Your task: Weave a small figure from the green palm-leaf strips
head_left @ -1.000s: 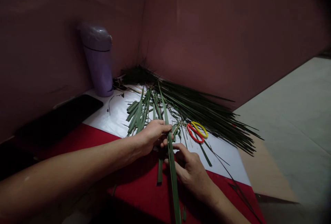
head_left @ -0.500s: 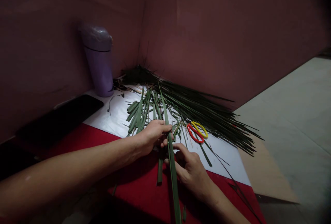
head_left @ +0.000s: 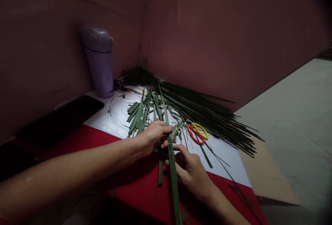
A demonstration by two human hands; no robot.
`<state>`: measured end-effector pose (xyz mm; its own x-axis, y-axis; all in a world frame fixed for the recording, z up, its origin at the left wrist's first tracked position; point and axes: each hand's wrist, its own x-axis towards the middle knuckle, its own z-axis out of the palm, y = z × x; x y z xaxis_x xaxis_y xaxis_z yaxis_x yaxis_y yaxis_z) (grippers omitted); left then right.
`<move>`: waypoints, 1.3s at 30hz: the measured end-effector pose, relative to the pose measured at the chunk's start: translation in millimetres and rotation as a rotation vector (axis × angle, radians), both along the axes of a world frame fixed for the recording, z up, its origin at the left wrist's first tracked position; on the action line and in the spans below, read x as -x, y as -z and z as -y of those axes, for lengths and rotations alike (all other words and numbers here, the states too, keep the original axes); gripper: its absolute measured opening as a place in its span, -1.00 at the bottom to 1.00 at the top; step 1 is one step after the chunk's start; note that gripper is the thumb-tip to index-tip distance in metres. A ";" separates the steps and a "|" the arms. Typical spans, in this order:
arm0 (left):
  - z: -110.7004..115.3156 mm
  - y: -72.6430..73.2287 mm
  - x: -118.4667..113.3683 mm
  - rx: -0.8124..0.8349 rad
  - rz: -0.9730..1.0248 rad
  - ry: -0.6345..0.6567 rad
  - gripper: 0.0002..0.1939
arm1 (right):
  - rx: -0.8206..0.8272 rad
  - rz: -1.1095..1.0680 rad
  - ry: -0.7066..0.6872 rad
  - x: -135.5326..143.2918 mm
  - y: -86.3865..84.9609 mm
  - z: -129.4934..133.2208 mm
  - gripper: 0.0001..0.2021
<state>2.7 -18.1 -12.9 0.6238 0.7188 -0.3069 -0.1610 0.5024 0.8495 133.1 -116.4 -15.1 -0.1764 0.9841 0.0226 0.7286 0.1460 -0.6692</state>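
A long green leaf strip (head_left: 174, 183) runs from the leaf pile down past the near edge of the red surface. My left hand (head_left: 154, 135) is closed, pinching this strip between thumb and fingers. Lower down, the curled fingers of my right hand (head_left: 192, 171) close in on the same strip; one fingertip shows on its far side. A shorter folded leaf piece (head_left: 160, 174) hangs below my left hand, its upper end hidden. Scissors (head_left: 199, 138) with red and yellow handles lie beyond my right hand, their blades mostly covered by leaves.
Long dark leaves (head_left: 207, 109) lie fanned along the wall. Shorter cut strips (head_left: 137, 116) are heaped on the white sheet (head_left: 230, 161) over the red surface (head_left: 135, 197). A purple tumbler (head_left: 100, 65) and a dark phone-like slab (head_left: 88, 105) stand and lie at left.
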 end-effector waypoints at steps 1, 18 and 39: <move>0.0 0.0 0.0 0.000 -0.001 0.000 -0.84 | 0.002 -0.005 0.000 0.2 -0.1 0.1 -0.79; 0.7 4.6 0.2 -0.011 0.053 0.001 -0.82 | 0.003 -0.089 0.022 -0.7 1.9 -0.1 -0.77; -0.6 -9.0 -0.2 0.031 0.096 -0.076 -0.83 | 0.282 -0.837 0.130 -3.3 10.6 -4.2 -0.78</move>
